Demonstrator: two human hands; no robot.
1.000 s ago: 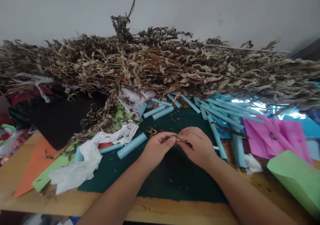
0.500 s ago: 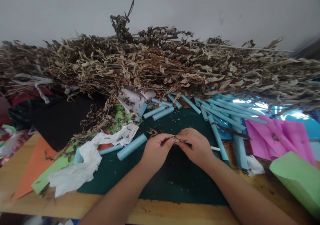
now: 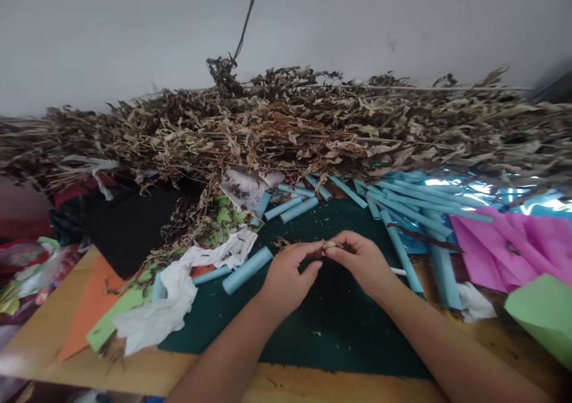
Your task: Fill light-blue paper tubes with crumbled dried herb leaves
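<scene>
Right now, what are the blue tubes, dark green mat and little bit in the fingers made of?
The blue tubes look like matte paper, perhaps rolled, evenly coloured without shine. The dark green mat looks flat and dull: card or plastic, I can't tell. The little bit seems dry leaf, dull and crinkly like the leaf pile behind.

The mat [image 3: 339, 343] lies on the desk [image 3: 313, 385] before you, with your left hand [image 3: 288, 278] and right hand [image 3: 364, 266] above it, a leaf scrap [image 3: 330, 246] at your fingertips. Behind the mat, dried plants [image 3: 268, 135] stretch from left to right before the wall [image 3: 134, 33]. A paper roll [image 3: 247, 270] lies on the mat, left of your left hand; tissue [image 3: 156, 325] overlaps the mat's left edge. At far right you have piled rolls [image 3: 415, 206], with folded paper [image 3: 491, 251] right of them.
</scene>
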